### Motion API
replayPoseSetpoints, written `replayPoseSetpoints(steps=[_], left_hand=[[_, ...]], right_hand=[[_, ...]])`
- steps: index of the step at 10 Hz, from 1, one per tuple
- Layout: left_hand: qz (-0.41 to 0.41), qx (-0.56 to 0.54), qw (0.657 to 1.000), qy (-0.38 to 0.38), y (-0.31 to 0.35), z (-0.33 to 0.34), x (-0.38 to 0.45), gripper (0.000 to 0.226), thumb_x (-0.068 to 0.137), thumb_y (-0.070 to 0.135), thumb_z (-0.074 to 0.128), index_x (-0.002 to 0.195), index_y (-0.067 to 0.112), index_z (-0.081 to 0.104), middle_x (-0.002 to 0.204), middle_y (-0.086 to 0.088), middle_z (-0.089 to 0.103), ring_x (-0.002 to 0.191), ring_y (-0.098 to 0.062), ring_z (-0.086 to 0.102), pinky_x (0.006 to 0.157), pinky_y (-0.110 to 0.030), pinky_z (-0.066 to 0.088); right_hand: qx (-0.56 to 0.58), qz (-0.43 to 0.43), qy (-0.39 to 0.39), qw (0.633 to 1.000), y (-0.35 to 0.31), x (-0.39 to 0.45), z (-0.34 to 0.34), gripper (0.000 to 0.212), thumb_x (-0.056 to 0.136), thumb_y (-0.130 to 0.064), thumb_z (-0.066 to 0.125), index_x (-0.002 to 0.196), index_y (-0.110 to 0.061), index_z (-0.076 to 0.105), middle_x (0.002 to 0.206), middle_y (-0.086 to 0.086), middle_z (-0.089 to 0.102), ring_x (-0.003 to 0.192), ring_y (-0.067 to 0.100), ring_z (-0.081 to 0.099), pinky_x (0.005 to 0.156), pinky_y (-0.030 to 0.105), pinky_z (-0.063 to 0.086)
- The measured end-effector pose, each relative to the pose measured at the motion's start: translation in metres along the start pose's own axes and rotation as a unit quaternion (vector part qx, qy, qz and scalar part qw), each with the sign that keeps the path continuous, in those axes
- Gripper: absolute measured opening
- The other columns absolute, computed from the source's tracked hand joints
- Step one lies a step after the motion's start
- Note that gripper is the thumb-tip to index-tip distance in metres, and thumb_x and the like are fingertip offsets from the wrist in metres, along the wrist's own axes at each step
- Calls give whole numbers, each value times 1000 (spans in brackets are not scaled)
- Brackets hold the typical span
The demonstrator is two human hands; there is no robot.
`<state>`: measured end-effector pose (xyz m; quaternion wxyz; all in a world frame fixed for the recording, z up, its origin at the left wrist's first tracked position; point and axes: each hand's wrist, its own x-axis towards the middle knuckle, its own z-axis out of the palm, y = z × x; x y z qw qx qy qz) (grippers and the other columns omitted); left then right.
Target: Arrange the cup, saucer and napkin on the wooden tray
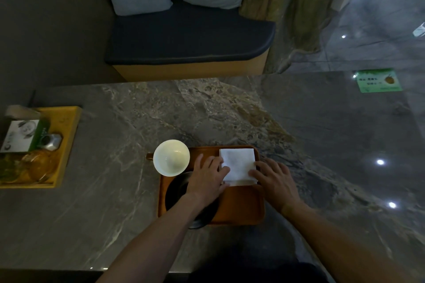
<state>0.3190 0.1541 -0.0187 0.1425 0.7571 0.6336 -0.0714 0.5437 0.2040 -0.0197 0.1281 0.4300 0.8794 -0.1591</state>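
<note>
A wooden tray [241, 209] lies on the marble table near its front edge. A folded white napkin [239, 163] rests on the tray's far right part. My left hand [207, 179] presses flat on the napkin's left edge and my right hand [276, 179] on its right edge, fingers spread. A white cup [171, 157] stands at the tray's far left corner, overhanging the rim. A dark saucer [177, 190] lies on the tray's left side, largely hidden under my left hand and forearm.
A yellow tray [66, 145] at the table's left edge holds a box, a small metal jar [51, 142] and glassware. A green card [378, 80] lies at the far right corner. A cushioned bench [188, 39] stands beyond the table.
</note>
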Motion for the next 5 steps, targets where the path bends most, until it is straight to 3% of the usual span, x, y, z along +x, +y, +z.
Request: replayPoseSetpoints(steps=[2,5], left_hand=[[-20,-21,1000,-4,4,-3,-3,43,92,53,50,129,32,46,145,-3,42,137,-24,33,118,-53,19],[-92,-140,984,52,15,-7,-36,41,92,50,52,129,31,49,137,4,46,128,-16,42,109,-37,37]], right_hand=[[14,5,-2,1000,0,-5,-3,51,90,-50,53,137,-33,42,151,2,36,141,28,26,112,47,24],[39,-3,-5,999,5,-25,-28,45,94,-53,43,135,-36,46,146,-7,44,137,18,32,108,43,28]])
